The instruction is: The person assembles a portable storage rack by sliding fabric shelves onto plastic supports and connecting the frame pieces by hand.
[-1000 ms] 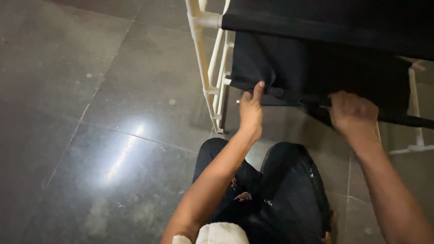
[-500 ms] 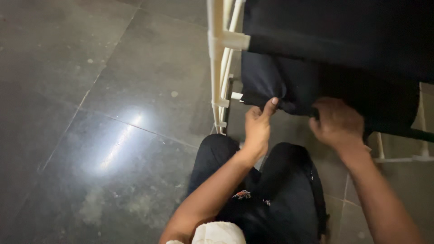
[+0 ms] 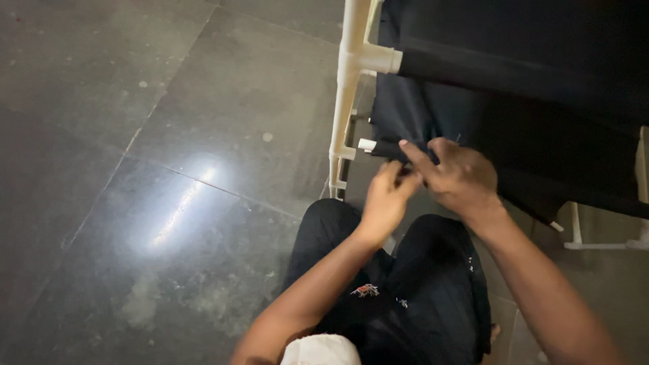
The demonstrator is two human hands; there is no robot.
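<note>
Working black cloth (image 3: pixel 541 115) along a white pipe frame (image 3: pixel 348 88), with both hands meeting at the lower left corner of the cloth, just beside the short white pipe end (image 3: pixel 366 144) poking out there. Pinching with the left hand (image 3: pixel 385 199): fingers curled up and closed on the cloth's bottom edge, thumb side toward the pipe end. Gripping with the right hand (image 3: pixel 460 177) too, fingers bent over the same edge and forefinger stretched out toward the pipe end, hand mostly closed on the fabric; how much cloth sits inside each grasp not quite showing in the dim light. Probably sliding or seating the hem on the lower pipe, so, judging from that, keeping the two grips close together and pulling evenly along the pipe instead of downward, holding the hem flat to avoid bunching at the corner, and steadying the light frame against tipping. Hanging above and to the right of the hands, the cloth draped from an upper crossbar, its lower edge running off rightward toward another white leg (image 3: pixel 574 230). Squatting over a grey tiled floor (image 3: pixel 135 135) with a bright glare spot on it to the left, knees in dark trousers (image 3: pixel 405 297) directly below the hands.
</note>
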